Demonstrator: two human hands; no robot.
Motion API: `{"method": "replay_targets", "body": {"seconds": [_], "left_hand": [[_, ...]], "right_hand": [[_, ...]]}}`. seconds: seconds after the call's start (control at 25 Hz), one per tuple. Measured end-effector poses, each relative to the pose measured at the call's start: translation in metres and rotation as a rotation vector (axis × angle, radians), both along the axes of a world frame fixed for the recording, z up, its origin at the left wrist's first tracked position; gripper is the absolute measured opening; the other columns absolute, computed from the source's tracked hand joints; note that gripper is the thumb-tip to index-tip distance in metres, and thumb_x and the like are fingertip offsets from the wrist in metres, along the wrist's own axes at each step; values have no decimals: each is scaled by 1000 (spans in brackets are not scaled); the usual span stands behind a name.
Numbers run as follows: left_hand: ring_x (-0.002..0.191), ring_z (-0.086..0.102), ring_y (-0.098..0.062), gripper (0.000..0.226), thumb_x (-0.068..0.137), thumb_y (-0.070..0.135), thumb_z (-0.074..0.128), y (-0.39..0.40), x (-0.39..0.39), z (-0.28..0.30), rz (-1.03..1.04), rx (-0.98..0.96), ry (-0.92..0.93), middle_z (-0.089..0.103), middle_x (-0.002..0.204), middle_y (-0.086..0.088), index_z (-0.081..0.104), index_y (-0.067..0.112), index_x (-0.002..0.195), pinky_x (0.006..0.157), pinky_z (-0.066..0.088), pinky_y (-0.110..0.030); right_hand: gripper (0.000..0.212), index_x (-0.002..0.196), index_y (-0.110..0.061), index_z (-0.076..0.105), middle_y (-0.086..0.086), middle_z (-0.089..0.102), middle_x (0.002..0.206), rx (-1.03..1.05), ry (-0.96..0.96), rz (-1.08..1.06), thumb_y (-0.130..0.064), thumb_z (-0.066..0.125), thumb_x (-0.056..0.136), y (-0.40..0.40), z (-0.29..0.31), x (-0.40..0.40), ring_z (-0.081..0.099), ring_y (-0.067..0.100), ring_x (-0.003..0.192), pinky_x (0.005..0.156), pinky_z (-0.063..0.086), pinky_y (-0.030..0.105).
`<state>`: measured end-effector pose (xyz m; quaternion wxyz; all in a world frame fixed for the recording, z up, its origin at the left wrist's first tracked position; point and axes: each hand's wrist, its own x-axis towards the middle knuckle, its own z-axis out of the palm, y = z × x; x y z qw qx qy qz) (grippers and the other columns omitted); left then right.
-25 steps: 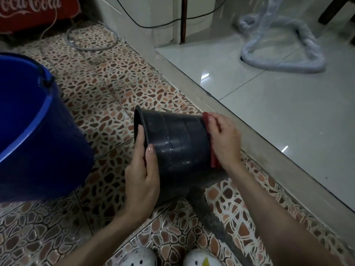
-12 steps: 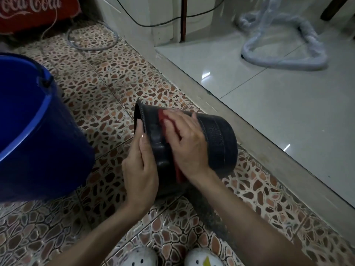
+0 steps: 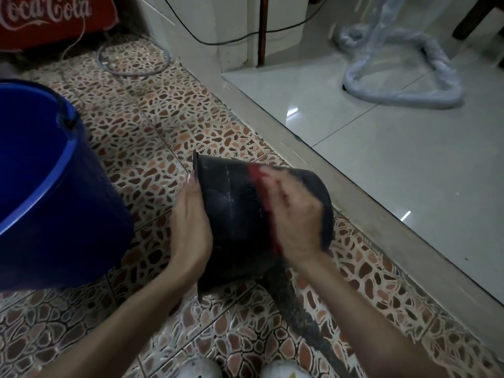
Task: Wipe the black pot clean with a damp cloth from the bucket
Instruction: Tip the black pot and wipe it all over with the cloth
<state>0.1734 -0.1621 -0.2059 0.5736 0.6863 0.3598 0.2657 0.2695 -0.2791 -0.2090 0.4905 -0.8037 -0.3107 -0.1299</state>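
The wiping step is in hand: the black plastic pot [image 3: 240, 211] lies tipped on its side over the pebble-patterned floor tiles [image 3: 152, 126]. The left hand [image 3: 191, 227] grips its rim end, fingers closed around it. The right hand [image 3: 294, 219] presses a red cloth [image 3: 257, 181] flat against the wall. Next, I judge, the pot needs turning to unwiped sides. The blue plastic bucket [image 3: 54, 192] stands close on the left and the raised grey threshold [image 3: 341, 181] on the right, so room is narrow.

Pebble-patterned tile floor [image 3: 152, 126]
A blue bucket [image 3: 54, 192] stands on it; a clear hose loop [image 3: 133, 60] lies farther back.
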Motion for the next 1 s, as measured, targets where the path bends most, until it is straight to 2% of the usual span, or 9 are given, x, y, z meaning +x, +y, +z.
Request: {"method": "replay_targets", "body": {"seconds": [0.08, 0.16, 0.32, 0.44, 0.56, 0.68, 0.76, 0.84, 1.0], "left_hand": [[100, 67, -15, 54, 103, 55, 27, -14, 2, 6, 40, 31, -122, 73, 106, 6, 66, 20, 116, 90, 52, -28], [94, 69, -13, 50, 105, 47, 29, -23, -4, 7, 22, 147, -154, 73, 102, 6, 65, 16, 121, 78, 52, -15], [100, 66, 2, 53, 104, 47, 29, -31, -21, -1, -136, 320, -140, 69, 113, 24, 43, 23, 149, 81, 53, -14], [79, 65, -14, 52, 103, 47, 28, -46, -33, -2, -165, 363, -103, 55, 81, 34, 33, 34, 153, 70, 53, -32], [80, 57, 22, 52, 105, 42, 27, -33, -23, 4, -218, 303, -107, 57, 82, 44, 18, 37, 157, 70, 49, -13], [102, 39, 40, 47, 110, 32, 25, -21, -5, 15, -222, 287, -113, 42, 104, 66, 27, 21, 156, 77, 32, 11], [106, 42, 36, 47, 109, 35, 25, -25, -4, 13, -168, 307, -178, 45, 107, 64, 38, 21, 152, 80, 34, 10], [108, 47, 32, 51, 106, 45, 25, -34, -9, 4, -112, 311, -229, 49, 110, 60, 43, 21, 148, 82, 37, 7], [104, 49, 32, 44, 108, 22, 37, -42, -18, -8, -96, 327, -202, 48, 111, 60, 41, 4, 149, 81, 40, 6]], "right_hand": [[28, 115, -5, 70, 10, 72, 117, -3, -98, 182, -18, 53, 99, 34, 5, -25, 67, 19, 111, 111, 41, 33], [28, 117, -5, 70, 9, 72, 118, 4, -34, 218, -20, 54, 99, 52, 15, -14, 66, 21, 112, 112, 39, 37], [27, 113, -18, 71, -2, 72, 107, -124, 214, 8, -31, 49, 102, 23, 3, 53, 64, 13, 98, 84, 49, 28], [28, 111, -20, 71, -7, 69, 101, -161, 409, -204, -33, 48, 103, -33, -26, 82, 62, 13, 96, 80, 42, 25], [27, 113, -16, 69, -10, 64, 96, -77, 377, -404, -28, 47, 104, -62, -29, 71, 64, 17, 99, 73, 37, 10], [15, 113, -25, 62, -21, 64, 96, 241, 210, -220, -25, 54, 101, -19, 5, 36, 62, -7, 89, 69, 44, 1], [14, 111, -25, 62, -13, 67, 105, 244, 119, -10, -29, 58, 98, 21, 19, 4, 61, -5, 98, 85, 50, 11], [23, 114, -16, 66, 1, 69, 119, 96, 71, 72, -30, 58, 97, 43, 17, -22, 59, 10, 117, 116, 34, 30], [34, 123, -16, 65, 1, 66, 129, -45, 82, 20, -36, 48, 100, 13, -8, -8, 58, 17, 125, 122, 16, 44]]}}
